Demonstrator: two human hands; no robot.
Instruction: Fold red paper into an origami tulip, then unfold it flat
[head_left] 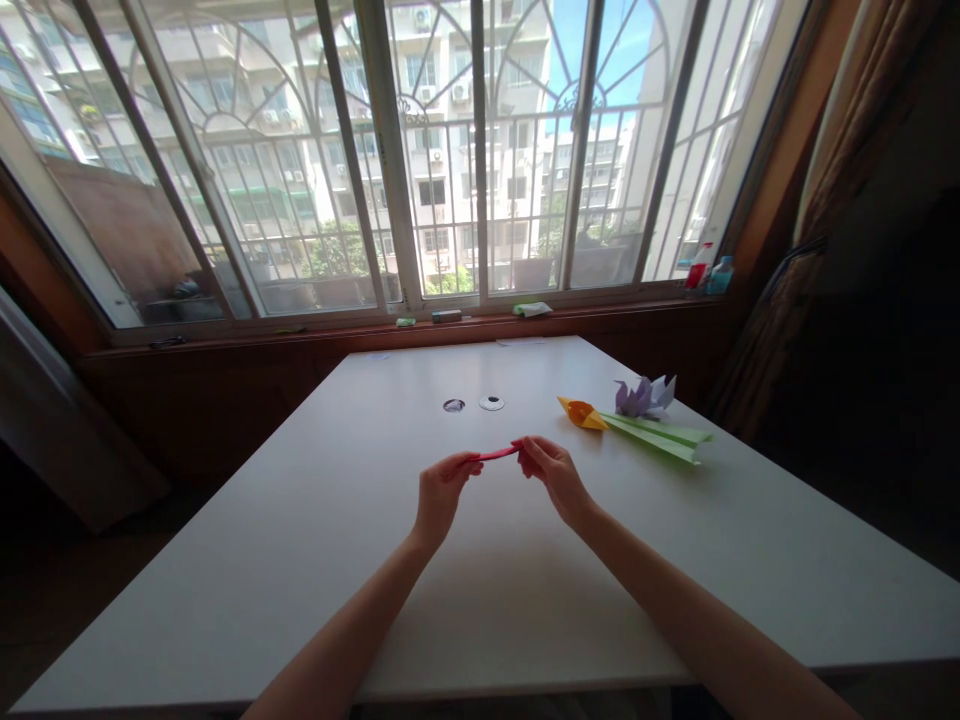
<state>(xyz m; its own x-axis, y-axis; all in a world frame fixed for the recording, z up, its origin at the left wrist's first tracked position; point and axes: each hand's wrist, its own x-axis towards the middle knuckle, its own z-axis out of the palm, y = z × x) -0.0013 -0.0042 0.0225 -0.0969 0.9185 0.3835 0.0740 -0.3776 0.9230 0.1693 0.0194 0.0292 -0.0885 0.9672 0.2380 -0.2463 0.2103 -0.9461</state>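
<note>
A narrow red strip, perhaps folded paper, is stretched between my two hands above the white table. My left hand pinches its left end between thumb and fingers. At the other end, my right hand is closed on the strip, with the fingertips partly hiding it. Beyond my hands lie two small round discs: a dark patterned one and a white one with a black spot.
To the right lie an orange folded paper boat, a light green paper plane and purple and white paper cranes. Behind the table, a window sill holds small packets, and bottles stand at its right end.
</note>
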